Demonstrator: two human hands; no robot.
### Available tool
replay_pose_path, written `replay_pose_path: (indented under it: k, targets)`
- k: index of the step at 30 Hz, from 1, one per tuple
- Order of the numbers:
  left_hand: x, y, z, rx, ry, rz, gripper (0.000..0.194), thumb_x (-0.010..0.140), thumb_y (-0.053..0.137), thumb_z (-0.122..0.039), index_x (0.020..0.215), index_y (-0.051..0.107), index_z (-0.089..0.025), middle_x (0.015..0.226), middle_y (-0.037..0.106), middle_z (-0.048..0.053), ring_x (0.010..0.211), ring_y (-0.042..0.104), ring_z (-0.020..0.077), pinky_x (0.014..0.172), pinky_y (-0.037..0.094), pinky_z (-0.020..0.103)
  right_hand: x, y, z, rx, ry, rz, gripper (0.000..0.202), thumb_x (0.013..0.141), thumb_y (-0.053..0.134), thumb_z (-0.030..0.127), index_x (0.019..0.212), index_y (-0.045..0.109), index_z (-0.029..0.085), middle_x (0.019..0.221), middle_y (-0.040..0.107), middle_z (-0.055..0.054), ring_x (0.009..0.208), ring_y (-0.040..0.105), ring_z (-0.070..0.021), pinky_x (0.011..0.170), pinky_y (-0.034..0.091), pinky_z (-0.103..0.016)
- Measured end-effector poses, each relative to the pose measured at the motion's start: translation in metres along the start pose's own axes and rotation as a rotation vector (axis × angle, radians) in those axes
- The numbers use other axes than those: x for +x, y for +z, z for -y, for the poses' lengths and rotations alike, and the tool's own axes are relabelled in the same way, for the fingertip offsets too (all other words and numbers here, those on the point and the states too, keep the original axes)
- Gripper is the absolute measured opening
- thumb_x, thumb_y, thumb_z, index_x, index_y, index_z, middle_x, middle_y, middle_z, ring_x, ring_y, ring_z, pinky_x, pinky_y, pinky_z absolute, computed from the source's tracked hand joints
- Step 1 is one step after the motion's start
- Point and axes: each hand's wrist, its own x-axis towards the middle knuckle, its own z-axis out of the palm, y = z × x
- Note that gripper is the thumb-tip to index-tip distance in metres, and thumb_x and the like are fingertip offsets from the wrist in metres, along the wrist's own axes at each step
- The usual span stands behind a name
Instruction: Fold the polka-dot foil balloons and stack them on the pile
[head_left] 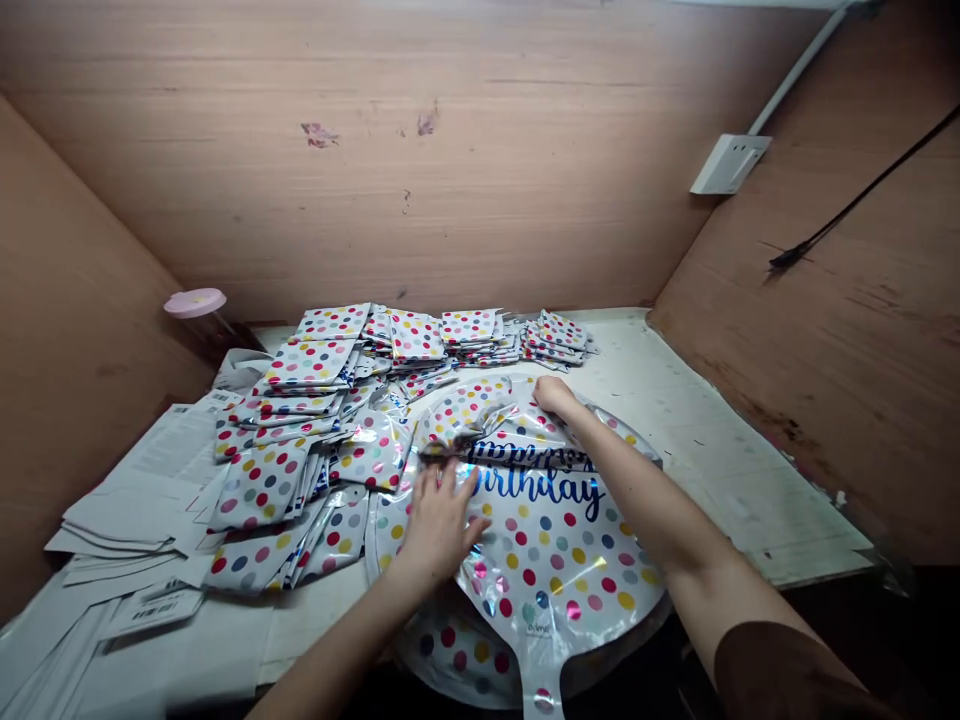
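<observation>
A flat foil balloon (pixel 555 560) with coloured dots and blue "birthday" lettering lies in front of me, its tail toward my body. Its upper part is bent over in a crease across the lettering. My left hand (pixel 442 515) rests on the balloon's left side, fingers spread and open, just below the crease. At the balloon's far side, my right hand (pixel 553 393) is closed on the foil; the fingertips are partly hidden. More dotted foil shows beneath this balloon at the near edge of the table.
Folded dotted foil balloons (pixel 266 480) are piled at the left and along the back. Printed paper sheets (pixel 150 480) lie at far left, near a cup with a pink lid (pixel 195 303). Wooden panels (pixel 480 150) enclose the table (pixel 720 470); a black cable (pixel 862 195) hangs at right.
</observation>
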Motion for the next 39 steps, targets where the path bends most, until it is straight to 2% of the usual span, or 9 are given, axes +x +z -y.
replay_pose_path:
  k: [4, 10, 17, 20, 23, 27, 31, 35, 39]
  targets:
    - [-0.003, 0.003, 0.009, 0.189, -0.284, 0.115, 0.071, 0.076, 0.061, -0.058, 0.131, 0.055, -0.013, 0.127, 0.054, 0.025, 0.113, 0.049, 0.0490, 0.087, 0.039, 0.062, -0.010, -0.001, -0.012, -0.024, 0.049, -0.094, 0.032, 0.092, 0.057, 0.036, 0.119, 0.056, 0.017, 0.119, 0.058, -0.007, 0.099, 0.060, -0.0196, 0.085, 0.052, -0.041]
    - [0.056, 0.001, 0.010, 0.016, 0.168, 0.065, 0.065, 0.087, 0.050, -0.052, 0.145, 0.036, -0.027, 0.152, 0.033, 0.009, 0.141, 0.020, 0.0353, 0.114, 0.012, 0.056, -0.054, 0.001, -0.002, -0.069, -0.133, -0.356, 0.044, 0.099, 0.035, 0.027, 0.140, 0.039, 0.013, 0.143, 0.040, -0.020, 0.132, 0.032, -0.0330, 0.108, 0.025, -0.052]
    - [0.062, 0.039, 0.048, -0.013, -0.023, 0.198, 0.089, 0.076, 0.045, -0.077, 0.150, 0.022, -0.032, 0.158, 0.013, 0.010, 0.141, 0.004, 0.0480, 0.108, 0.012, 0.065, -0.111, 0.028, -0.077, -0.120, -0.402, -0.254, 0.056, 0.096, 0.031, 0.050, 0.145, 0.036, 0.023, 0.152, 0.033, -0.007, 0.138, 0.028, -0.0298, 0.109, 0.029, -0.048]
    - [0.056, 0.034, 0.048, 0.028, -0.104, 0.139, 0.089, 0.076, 0.046, -0.076, 0.147, 0.032, -0.026, 0.155, 0.022, 0.015, 0.140, 0.007, 0.0480, 0.109, 0.012, 0.064, -0.124, 0.022, -0.104, -0.095, -0.589, -0.276, 0.066, 0.092, 0.041, 0.053, 0.148, 0.031, 0.018, 0.156, 0.022, -0.009, 0.142, 0.018, -0.0307, 0.113, 0.024, -0.048]
    - [0.069, 0.024, 0.040, 0.020, 0.039, 0.097, 0.080, 0.080, 0.051, -0.067, 0.146, 0.035, -0.025, 0.154, 0.026, 0.013, 0.143, 0.010, 0.0411, 0.113, 0.006, 0.060, -0.135, 0.021, -0.106, -0.102, -0.796, -0.190, 0.063, 0.088, 0.052, 0.041, 0.145, 0.037, 0.019, 0.152, 0.032, -0.008, 0.140, 0.028, -0.0282, 0.112, 0.030, -0.044]
    - [0.095, 0.019, 0.043, -0.104, 0.271, 0.240, 0.061, 0.087, 0.051, -0.052, 0.142, 0.040, -0.030, 0.154, 0.029, 0.004, 0.143, 0.017, 0.0349, 0.114, 0.016, 0.057, -0.138, 0.033, -0.096, -0.170, -0.732, -0.220, 0.046, 0.087, 0.043, 0.014, 0.131, 0.054, 0.012, 0.135, 0.054, -0.015, 0.123, 0.051, -0.0288, 0.102, 0.044, -0.046]
    - [0.097, 0.019, 0.073, -0.195, 0.290, 0.213, 0.049, 0.086, 0.050, -0.023, 0.135, 0.051, -0.024, 0.144, 0.045, 0.005, 0.136, 0.037, 0.0250, 0.114, 0.030, 0.043, -0.131, 0.034, -0.106, -0.161, -0.740, -0.280, 0.041, 0.088, 0.035, 0.007, 0.118, 0.063, 0.011, 0.126, 0.061, -0.016, 0.119, 0.056, -0.0260, 0.102, 0.045, -0.045]
    - [0.084, 0.017, 0.113, -0.411, 0.259, 0.156, 0.035, 0.082, 0.043, -0.012, 0.105, 0.067, -0.022, 0.117, 0.067, 0.004, 0.112, 0.061, 0.0176, 0.100, 0.047, 0.033, -0.130, 0.022, -0.135, -0.002, -0.788, -0.210, 0.035, 0.082, 0.041, 0.007, 0.107, 0.065, 0.017, 0.141, 0.050, -0.008, 0.134, 0.039, -0.0240, 0.109, 0.038, -0.045]
    - [0.084, 0.008, 0.131, -0.586, 0.202, 0.244, 0.026, 0.072, 0.049, -0.013, 0.092, 0.065, -0.021, 0.121, 0.065, 0.005, 0.117, 0.058, 0.0209, 0.100, 0.046, 0.035, -0.131, 0.013, -0.157, 0.155, -0.780, -0.044, 0.040, 0.076, 0.047, 0.007, 0.110, 0.064, 0.018, 0.147, 0.041, -0.006, 0.140, 0.028, -0.0249, 0.114, 0.030, -0.044]
